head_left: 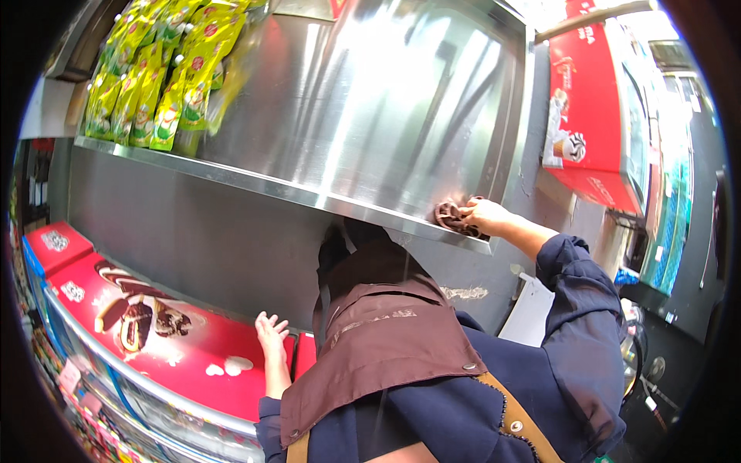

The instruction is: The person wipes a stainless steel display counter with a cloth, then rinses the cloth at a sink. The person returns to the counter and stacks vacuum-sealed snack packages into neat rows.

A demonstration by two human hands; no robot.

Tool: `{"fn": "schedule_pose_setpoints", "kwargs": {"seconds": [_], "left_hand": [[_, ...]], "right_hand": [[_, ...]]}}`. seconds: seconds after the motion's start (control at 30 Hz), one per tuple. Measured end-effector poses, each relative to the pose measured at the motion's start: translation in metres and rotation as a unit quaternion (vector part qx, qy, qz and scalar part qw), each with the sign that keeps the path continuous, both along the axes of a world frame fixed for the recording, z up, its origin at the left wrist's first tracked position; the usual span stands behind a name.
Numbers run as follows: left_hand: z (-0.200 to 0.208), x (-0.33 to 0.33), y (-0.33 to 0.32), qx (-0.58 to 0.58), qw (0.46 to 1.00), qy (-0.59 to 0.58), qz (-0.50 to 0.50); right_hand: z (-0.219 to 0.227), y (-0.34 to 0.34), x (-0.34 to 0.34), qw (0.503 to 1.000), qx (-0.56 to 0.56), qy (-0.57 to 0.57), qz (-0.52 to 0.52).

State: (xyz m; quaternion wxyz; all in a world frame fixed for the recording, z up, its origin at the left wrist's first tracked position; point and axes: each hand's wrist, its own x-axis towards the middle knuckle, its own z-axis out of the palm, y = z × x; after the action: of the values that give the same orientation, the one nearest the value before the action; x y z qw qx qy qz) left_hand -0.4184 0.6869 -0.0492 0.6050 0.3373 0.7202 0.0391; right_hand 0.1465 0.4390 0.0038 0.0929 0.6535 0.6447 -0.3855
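My right hand (pixel 486 214) is closed on a bunched dark brown cloth (pixel 450 216). It presses the cloth onto the shiny steel tabletop (pixel 340 116), at the near right corner beside the raised rim. My left hand (pixel 272 338) hangs low on the left with its fingers spread and nothing in them. Beside it is the red lid (pixel 201 339) of a chest freezer printed with ice cream pictures; I cannot tell whether the hand touches it. A brown apron (pixel 378 339) covers my front.
Several green and yellow pouches (pixel 166 85) stand in rows at the table's far left. The table's front edge (pixel 270 187) runs across in front of me. Beyond its right side stands a red freezer cabinet (pixel 587 116). A white panel (pixel 529 312) leans low on the right.
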Motion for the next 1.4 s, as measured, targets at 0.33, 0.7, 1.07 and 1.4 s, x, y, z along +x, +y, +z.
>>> {"fn": "schedule_pose_setpoints", "kwargs": {"seconds": [0.33, 0.7, 1.07, 1.4], "left_hand": [[-0.006, -0.064, 0.031, 0.009, 0.998, -0.021, -0.051], [-0.045, -0.116, 0.034, -0.078, 0.992, 0.033, -0.092], [-0.048, -0.131, 0.049, -0.060, 0.990, 0.092, -0.094], [-0.051, -0.054, 0.076, -0.036, 0.980, 0.038, -0.192]], "right_hand": [[-0.034, 0.023, -0.052, 0.880, -0.354, -0.308, 0.080], [0.135, 0.002, 0.037, 0.811, -0.115, -0.504, -0.274], [-0.009, -0.010, 0.010, 0.870, -0.062, -0.425, -0.244], [0.088, 0.067, 0.010, 0.951, 0.004, -0.228, -0.210]]}}
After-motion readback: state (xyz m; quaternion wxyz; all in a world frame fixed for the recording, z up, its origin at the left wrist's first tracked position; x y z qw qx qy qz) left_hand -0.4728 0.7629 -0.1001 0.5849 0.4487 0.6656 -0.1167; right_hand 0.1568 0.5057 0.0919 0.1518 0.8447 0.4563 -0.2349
